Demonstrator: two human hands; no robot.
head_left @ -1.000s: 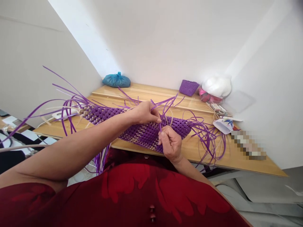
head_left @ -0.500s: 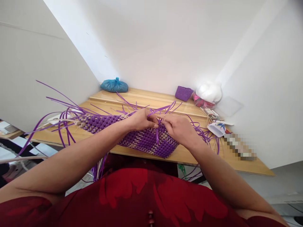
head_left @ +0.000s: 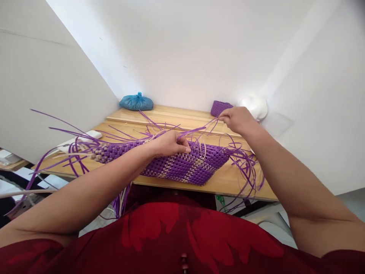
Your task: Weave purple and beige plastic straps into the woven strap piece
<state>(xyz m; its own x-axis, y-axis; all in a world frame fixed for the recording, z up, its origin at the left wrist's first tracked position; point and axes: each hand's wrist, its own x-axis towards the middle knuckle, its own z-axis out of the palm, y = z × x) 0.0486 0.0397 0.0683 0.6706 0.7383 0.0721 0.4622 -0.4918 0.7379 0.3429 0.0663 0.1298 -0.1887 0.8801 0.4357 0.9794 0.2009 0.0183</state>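
A purple and beige woven piece point(head_left: 182, 165) lies along the near edge of a wooden table point(head_left: 234, 179), with long loose purple strands sticking out at both ends. My left hand point(head_left: 171, 143) presses on its top edge, fingers closed in a pinch on the weave. My right hand point(head_left: 236, 118) is raised to the back right, closed on a purple strand point(head_left: 203, 128) that runs taut from the weave to its fingers.
A blue plastic bag point(head_left: 136, 102) sits at the back left of the table. A small purple woven pouch point(head_left: 219, 107) and a white bag point(head_left: 256, 106) stand at the back right. A white object point(head_left: 91, 134) lies at the left edge. White walls surround the table.
My right hand has left the weave and moved up and to the right, drawing a purple strand out tight. My left hand has stayed on the woven piece.
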